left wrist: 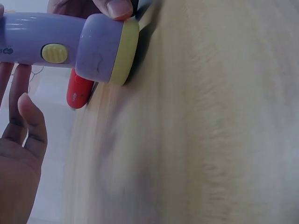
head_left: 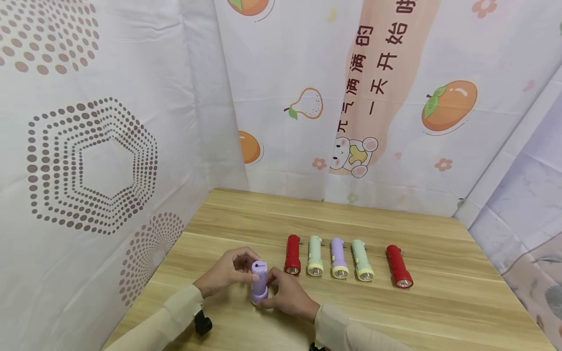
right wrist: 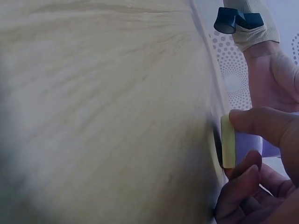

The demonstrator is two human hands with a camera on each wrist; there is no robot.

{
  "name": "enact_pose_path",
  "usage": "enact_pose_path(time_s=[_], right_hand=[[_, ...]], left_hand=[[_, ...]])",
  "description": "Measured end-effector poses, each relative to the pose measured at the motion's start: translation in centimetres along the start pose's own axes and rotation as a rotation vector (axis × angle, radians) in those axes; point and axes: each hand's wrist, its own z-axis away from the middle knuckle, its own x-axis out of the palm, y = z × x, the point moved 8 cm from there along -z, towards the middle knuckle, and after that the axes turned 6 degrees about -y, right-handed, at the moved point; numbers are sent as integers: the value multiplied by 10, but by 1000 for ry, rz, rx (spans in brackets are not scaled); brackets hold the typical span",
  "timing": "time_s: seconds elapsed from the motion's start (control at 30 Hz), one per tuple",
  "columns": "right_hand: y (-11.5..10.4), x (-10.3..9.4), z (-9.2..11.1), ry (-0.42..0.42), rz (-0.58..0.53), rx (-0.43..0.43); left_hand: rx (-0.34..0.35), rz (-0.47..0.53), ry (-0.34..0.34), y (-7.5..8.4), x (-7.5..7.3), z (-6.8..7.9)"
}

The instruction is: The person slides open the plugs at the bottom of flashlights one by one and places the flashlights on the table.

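Observation:
A purple flashlight (head_left: 259, 282) stands roughly upright with its yellow-rimmed head down, at or just above the tabletop; I cannot tell if it touches. My left hand (head_left: 233, 268) holds its upper body between thumb and fingers. Lower down, my right hand (head_left: 290, 294) grips the head end, its thumb (right wrist: 259, 120) lying close to the yellow rim (right wrist: 228, 142). The yellow switch (left wrist: 54, 53) on the body shows in the left wrist view. My left palm (right wrist: 270, 79) appears beyond the flashlight in the right wrist view.
On the wooden table (head_left: 395, 321), a row of flashlights lies to the right: red (head_left: 292, 254), green (head_left: 315, 256), purple (head_left: 339, 258) and green (head_left: 362, 261). Another red flashlight (head_left: 399, 266) lies farther right. Patterned curtains (head_left: 281, 122) hang behind and at the sides.

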Motion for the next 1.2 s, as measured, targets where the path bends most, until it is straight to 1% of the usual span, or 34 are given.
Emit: enact_pose_path(time_s=[0.1,0.2,0.3,0.5,0.63,0.8,0.97,1.03,1.2], right_hand=[[0,1,0,-2,3,-13],[0,2,0,-1,3,-26],[-1,1,-1,-6,25,-38],[-5,0,-1,-57,75,-62],[-7,-1,0,-60,84,-56],[-4,-1,0,-56,56,-31],[-2,0,0,-60,13,-11],[-2,1,0,-59,7,-7],[-2,0,-1,-51,6,-16]], left_hand=[[2,27,-23,0,3,2],[0,34,-29,-1,4,4],[-4,30,-36,0,6,5],[-1,33,-51,2,10,6],[7,28,-68,4,11,6],[2,41,-117,4,12,6],[-51,101,-138,-1,10,6],[-61,121,-146,-1,10,6],[-53,132,-164,3,12,3]])
